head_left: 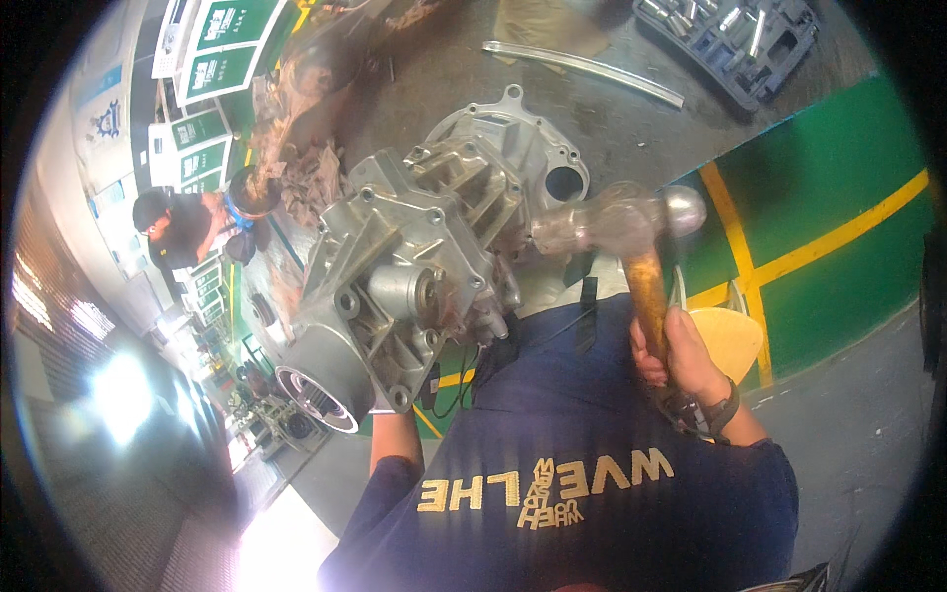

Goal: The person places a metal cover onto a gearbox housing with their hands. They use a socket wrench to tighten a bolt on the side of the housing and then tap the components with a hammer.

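Observation:
My right hand (681, 355) is closed around the wooden handle of a ball-peen hammer (631, 222). The steel head is raised, its rounded end to the right and its flat face toward a large cast-metal gearbox housing (395, 232). A gap in the picture separates the face from the ribbed casting; the true distance is unclear. The housing has bolt holes, a short cylindrical boss (400, 291) and a round open end with inner splines (321, 400) at the lower left. My left forearm (395, 439) goes up behind the housing, which hides my left hand.
On the dark work surface lie a curved metal strip (582, 74) and an open grey socket-set case (740, 44). Crumpled rags (314, 187) lie left of the housing. A yellow stool seat (725, 340) stands beside my right hand. Another person (182, 222) is farther off at left.

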Demonstrator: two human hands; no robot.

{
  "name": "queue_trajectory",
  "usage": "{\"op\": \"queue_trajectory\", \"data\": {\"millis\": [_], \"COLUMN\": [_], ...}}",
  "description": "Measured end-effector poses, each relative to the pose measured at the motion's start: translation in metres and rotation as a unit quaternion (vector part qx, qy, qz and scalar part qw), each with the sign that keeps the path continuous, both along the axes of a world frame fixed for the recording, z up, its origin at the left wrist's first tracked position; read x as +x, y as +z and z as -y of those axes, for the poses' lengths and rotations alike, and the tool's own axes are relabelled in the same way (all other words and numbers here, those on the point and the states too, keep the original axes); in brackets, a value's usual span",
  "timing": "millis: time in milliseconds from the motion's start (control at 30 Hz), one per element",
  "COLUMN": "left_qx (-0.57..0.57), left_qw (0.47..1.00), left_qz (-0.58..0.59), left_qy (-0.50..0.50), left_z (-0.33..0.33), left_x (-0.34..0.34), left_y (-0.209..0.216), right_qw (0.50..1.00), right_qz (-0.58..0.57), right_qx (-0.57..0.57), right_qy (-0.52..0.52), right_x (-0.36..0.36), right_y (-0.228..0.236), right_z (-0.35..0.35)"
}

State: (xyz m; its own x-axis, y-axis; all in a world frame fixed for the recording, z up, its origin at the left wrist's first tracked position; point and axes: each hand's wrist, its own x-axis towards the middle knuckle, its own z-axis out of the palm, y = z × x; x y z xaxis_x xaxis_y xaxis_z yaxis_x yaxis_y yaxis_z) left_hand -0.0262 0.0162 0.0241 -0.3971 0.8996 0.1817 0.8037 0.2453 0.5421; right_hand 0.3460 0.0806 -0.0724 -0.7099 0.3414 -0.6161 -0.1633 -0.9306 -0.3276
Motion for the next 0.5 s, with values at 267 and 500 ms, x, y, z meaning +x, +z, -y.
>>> {"op": "queue_trajectory", "data": {"millis": [267,500], "left_qx": [0.009,0.021], "left_qw": [1.000,0.999], "left_qz": [0.003,-0.004], "left_qy": [0.023,0.036], "left_z": [0.007,0.005], "left_x": [0.004,0.002], "left_y": [-0.002,0.002], "right_qw": [0.996,0.998], "right_qz": [-0.019,-0.057], "right_qx": [-0.031,-0.036], "right_qy": [0.086,-0.004], "right_x": [-0.020,-0.027], "right_y": [0.003,0.014], "right_z": [-0.010,-0.049]}}
